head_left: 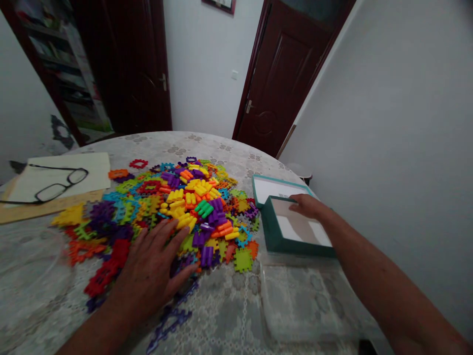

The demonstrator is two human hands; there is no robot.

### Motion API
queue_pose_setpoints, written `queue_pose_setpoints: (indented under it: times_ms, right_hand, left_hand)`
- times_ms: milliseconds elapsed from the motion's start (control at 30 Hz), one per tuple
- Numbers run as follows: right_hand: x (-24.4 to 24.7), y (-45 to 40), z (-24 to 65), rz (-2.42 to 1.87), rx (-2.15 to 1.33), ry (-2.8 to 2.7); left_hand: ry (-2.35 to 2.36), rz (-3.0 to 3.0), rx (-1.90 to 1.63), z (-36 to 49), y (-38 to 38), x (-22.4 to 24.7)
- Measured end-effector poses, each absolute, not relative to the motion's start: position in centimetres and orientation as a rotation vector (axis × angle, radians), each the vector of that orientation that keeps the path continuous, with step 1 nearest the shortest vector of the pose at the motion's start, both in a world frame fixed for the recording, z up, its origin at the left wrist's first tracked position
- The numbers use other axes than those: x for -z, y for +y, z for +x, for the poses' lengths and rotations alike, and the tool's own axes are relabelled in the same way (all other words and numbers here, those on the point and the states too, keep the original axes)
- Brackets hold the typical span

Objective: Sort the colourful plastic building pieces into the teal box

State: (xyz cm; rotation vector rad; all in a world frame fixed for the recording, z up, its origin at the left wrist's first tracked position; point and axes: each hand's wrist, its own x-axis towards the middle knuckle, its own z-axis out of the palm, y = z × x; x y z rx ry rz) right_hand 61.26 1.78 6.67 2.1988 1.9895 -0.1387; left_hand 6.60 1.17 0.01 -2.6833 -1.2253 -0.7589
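Note:
A heap of colourful plastic building pieces (185,207) covers the middle of the table, with toothed flat shapes and ribbed tube-like bits in yellow, purple, orange and green. My left hand (151,268) rests on the near edge of the heap, its fingers spread and nothing gripped. To the right stands an open dark green box (271,227) with a pale inside, which holds nothing that I can see. My right hand (306,204) pinches the far wall of this box at its rim. Behind it lies a teal-edged box lid (283,183), white inside.
A clear plastic container (306,301) sits at the near right, in front of the green box. Eyeglasses (61,187) lie on paper and a yellowish board (48,207) at the left. A transparent round item (33,266) is at the near left. The table (221,320) has a patterned cover.

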Motion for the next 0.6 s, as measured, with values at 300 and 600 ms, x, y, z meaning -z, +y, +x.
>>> queue_pose_setpoints:
  times_ms: [300, 600]
  right_hand:
    - [-8.0, 4.6, 62.4, 2.191, 0.152, 1.996]
    - [-8.0, 5.2, 62.1, 2.139, 0.159, 2.006]
  left_hand:
    - [-1.226, -2.671, 0.734, 6.5, 1.3, 0.2]
    - [-1.212, -2.672, 0.744, 6.6, 1.3, 0.2]
